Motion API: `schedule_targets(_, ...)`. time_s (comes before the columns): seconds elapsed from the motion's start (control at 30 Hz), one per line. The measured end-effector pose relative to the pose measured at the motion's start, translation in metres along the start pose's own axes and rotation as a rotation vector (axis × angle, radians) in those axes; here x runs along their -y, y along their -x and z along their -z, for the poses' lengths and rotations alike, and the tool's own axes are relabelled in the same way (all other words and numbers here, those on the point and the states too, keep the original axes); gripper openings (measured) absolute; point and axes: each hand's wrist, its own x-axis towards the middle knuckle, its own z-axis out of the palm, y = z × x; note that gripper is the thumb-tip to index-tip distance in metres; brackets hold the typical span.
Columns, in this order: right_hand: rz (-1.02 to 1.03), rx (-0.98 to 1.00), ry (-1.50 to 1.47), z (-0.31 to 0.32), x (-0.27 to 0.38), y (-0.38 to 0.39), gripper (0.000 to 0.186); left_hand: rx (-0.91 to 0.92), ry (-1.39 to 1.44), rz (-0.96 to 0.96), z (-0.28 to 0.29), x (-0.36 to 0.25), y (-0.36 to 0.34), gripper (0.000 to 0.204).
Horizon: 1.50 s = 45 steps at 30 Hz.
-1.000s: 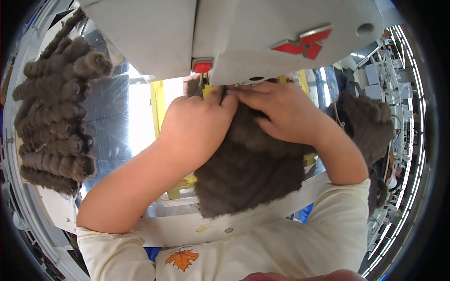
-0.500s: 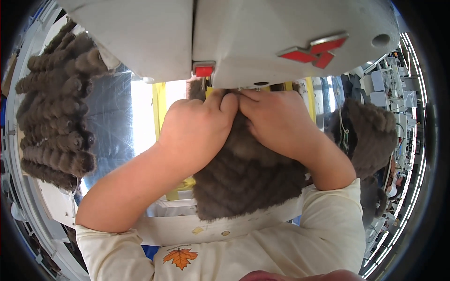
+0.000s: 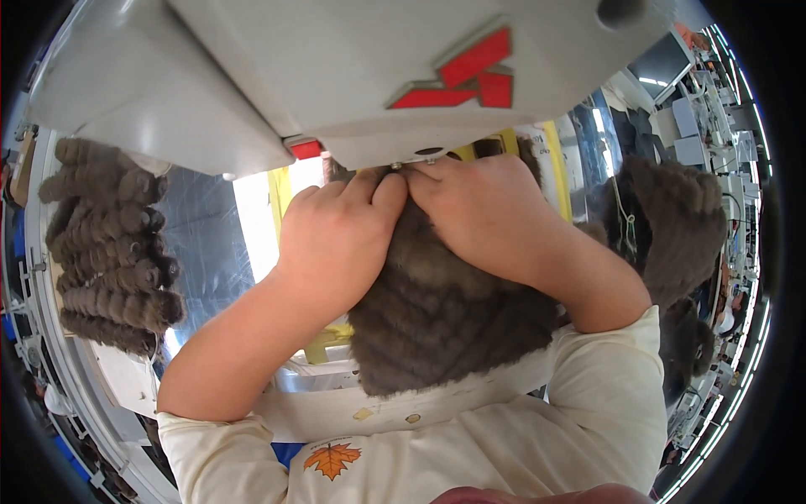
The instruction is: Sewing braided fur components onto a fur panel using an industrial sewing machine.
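Observation:
Under the pale grey body of a sewing machine (image 3: 336,76), a dark brown fur piece (image 3: 453,336) hangs over the white front edge of the worktop. My left hand (image 3: 332,231) has curled fingers pressed on the fur at its upper end, just below the machine head. Beside it, almost touching, my right hand (image 3: 478,210) grips the same piece, its fingers bunched and its thumb tucked beneath. The stitching point is hidden by my fingers and the machine. Yellow tape (image 3: 561,181) runs along the work surface on either side.
Rolled strips of brown fur (image 3: 113,260) lie in a pile at the left, beside a metal plate (image 3: 201,235). More fur (image 3: 676,235) is heaped at the right with loose cords (image 3: 625,218). A screen (image 3: 659,63) and cluttered benches stand farther right.
My right hand's thumb and fingers have drawn in from a more spread grip to a bunched one near my left. The view has shifted, so the machine body now fills more of the upper left.

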Motion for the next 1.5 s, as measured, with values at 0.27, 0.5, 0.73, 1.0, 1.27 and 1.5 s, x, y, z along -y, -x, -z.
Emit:
schedule_targets(0.27,-0.023,-0.001,0.002,0.001,-0.007,0.005,0.013,-0.077,-0.056,-0.091,-0.005,0.001,0.001,0.033)
schedule_targets(0.5,-0.021,0.037,-0.078,0.014,-0.011,0.003,0.012,-0.028,0.088,-0.199,0.008,-0.008,0.014,0.062)
schedule_targets(0.73,-0.005,0.125,-0.201,0.021,-0.028,0.001,0.027,0.072,0.137,-0.145,0.011,-0.014,0.018,0.069)
schedule_targets(1.0,-0.062,0.185,-0.209,0.025,-0.033,-0.007,0.032,0.152,0.079,-0.128,0.010,-0.021,0.017,0.074)
schedule_targets(1.27,-0.099,0.206,-0.171,0.023,-0.035,-0.010,0.032,0.167,0.082,-0.106,0.009,-0.022,0.019,0.074)
schedule_targets(1.5,-0.100,0.123,-0.201,0.020,-0.045,-0.010,0.030,0.196,0.077,-0.091,0.008,-0.022,0.012,0.076)
